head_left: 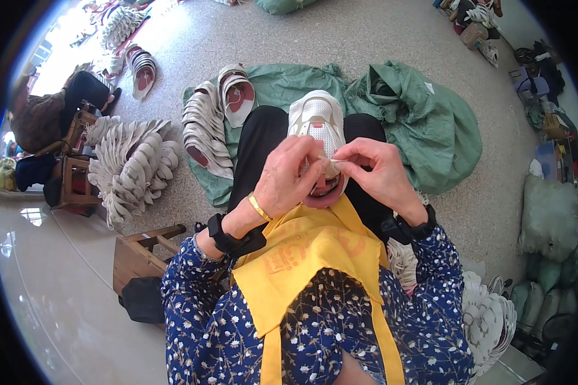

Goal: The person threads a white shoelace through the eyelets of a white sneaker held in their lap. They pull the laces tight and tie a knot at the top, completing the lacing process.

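A white mesh sneaker (pixel 315 106) rests on my lap between my knees, its toe pointing away from me and its reddish opening toward me. Over the shoe's tongue, my left hand (pixel 290 174) is closed, with thumb and forefinger pinched near the top of the lacing. Close by on the right, my right hand (pixel 380 172) pinches too, its fingertips almost meeting the left ones. A pale shoelace (pixel 331 160) shows between the fingertips of both hands. The fingers partly cover the eyelets and the lace's path.
A green sack (pixel 424 138) lies ahead on the right, and green sheeting (pixel 289 76) spreads beyond my knees. Rows of shoe uppers (pixel 205 128) stand to the left beside a bigger pile (pixel 135 163). A wooden stool (pixel 141 256) is near my left elbow. Another person (pixel 61 109) sits at far left.
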Tool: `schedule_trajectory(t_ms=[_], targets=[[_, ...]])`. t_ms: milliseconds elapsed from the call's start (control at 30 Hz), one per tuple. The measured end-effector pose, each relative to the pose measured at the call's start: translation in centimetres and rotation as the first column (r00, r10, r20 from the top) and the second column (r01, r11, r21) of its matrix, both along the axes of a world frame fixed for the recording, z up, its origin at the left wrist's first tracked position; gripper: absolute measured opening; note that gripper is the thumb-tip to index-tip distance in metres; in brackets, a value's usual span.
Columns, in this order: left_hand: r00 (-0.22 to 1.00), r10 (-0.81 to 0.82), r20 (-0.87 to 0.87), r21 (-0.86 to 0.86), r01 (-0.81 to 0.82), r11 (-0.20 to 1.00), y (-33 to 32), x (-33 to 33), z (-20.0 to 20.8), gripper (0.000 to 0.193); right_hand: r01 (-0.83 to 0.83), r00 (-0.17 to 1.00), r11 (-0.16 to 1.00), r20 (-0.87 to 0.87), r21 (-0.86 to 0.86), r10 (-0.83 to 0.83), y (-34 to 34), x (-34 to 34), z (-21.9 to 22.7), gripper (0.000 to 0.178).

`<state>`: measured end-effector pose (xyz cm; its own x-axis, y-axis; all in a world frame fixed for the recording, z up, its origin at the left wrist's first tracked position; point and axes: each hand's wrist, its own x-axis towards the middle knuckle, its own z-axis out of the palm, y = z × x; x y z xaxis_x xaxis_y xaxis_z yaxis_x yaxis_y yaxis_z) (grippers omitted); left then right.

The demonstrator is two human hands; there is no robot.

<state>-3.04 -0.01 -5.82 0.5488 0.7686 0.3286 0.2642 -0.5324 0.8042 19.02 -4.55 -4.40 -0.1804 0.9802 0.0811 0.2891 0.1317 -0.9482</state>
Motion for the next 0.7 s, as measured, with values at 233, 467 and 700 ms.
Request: schedule_trajectory(t_ms=[233,467,700], targets=[[0.978,0.21,0.007,0.043,-0.21,0.977,0.3,-0.3,-2.8,0.024,0.05,0.944,0.921,0.282,0.386,-0.17,0.1,-1.4,-2.9,0.012],[0.976,0.214,-0.038,0.021,-0.213,0.977,-0.1,-0.7,-3.2,0.026,0.052,0.901,0.87,0.353,0.49,-0.252,-0.5,-2.2,-3.7,0.013],[0.975,0.219,-0.038,0.028,-0.218,0.975,-0.4,-0.8,-3.6,0.026,0.124,0.919,0.867,0.273,0.483,-0.284,-0.9,-2.7,-4.8,0.015]])
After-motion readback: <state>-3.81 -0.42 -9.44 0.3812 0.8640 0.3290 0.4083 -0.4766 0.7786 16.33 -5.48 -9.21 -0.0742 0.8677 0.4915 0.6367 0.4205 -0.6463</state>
